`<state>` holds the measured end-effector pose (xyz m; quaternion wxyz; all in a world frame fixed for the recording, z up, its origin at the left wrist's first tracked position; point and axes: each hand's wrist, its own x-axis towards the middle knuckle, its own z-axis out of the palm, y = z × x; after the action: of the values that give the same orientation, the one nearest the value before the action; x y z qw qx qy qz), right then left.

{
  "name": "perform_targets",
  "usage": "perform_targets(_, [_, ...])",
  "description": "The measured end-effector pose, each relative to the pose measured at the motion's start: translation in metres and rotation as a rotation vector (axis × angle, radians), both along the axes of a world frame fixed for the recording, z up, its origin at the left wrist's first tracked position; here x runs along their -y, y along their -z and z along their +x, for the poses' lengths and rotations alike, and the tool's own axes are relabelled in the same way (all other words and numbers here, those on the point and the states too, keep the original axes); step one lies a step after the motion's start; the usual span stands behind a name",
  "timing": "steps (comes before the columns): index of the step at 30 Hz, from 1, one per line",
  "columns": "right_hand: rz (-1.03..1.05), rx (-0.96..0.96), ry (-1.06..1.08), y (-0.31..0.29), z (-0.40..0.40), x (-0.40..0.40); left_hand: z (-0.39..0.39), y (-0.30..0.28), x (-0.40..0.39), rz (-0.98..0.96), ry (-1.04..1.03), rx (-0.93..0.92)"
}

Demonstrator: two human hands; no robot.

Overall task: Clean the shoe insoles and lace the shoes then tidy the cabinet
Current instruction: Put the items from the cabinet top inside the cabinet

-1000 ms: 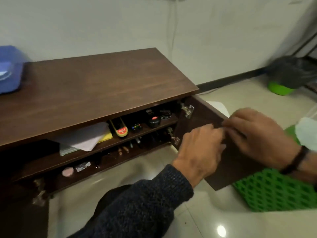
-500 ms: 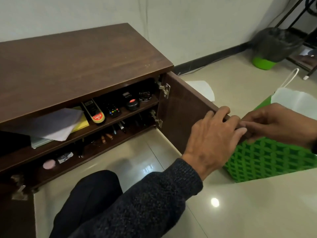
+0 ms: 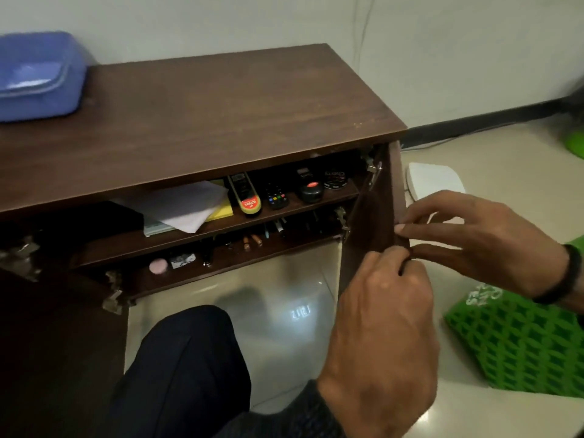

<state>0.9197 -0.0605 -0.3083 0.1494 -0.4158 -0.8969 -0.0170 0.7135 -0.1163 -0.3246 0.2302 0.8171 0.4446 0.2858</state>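
Cabinet (image 3: 202, 99): low, dark wood, against the wall at 12 o'clock. Right door (image 3: 369, 229) open, rigid, hinged, likely light to swing; best taken at its free edge. Left hand (image 3: 382, 330) curled over that edge; right hand (image 3: 480, 238) pinches it, fingers together. Shelves hold shoe polish (image 3: 248, 194), papers (image 3: 180, 205). Glossy tile floor (image 3: 268, 311); green basket (image 3: 521, 349) at 4 o'clock.
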Motion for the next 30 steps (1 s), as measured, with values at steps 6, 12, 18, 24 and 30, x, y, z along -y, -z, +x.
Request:
perform_targets(6, [0.132, 0.054, -0.112, 0.006, -0.06, -0.048, -0.057, -0.012, -0.044, -0.029, -0.231, -0.173])
perform_targets(12, [0.232, 0.07, -0.077, 0.012, -0.103, -0.104, -0.112, 0.012, -0.117, 0.242, -0.327, -0.27])
perform_targets(18, [0.395, 0.168, -0.164, 0.024, -0.109, -0.135, -0.133, 0.008, -0.15, 0.5, -0.256, -0.522])
perform_targets(24, [0.395, 0.099, -0.104, 0.031, -0.128, -0.134, -0.133, 0.02, -0.144, 0.466, -0.215, -0.585])
perform_targets(30, [-0.126, 0.09, -0.185, -0.013, -0.239, -0.091, -0.196, -0.026, -0.085, 0.043, -0.543, -0.321])
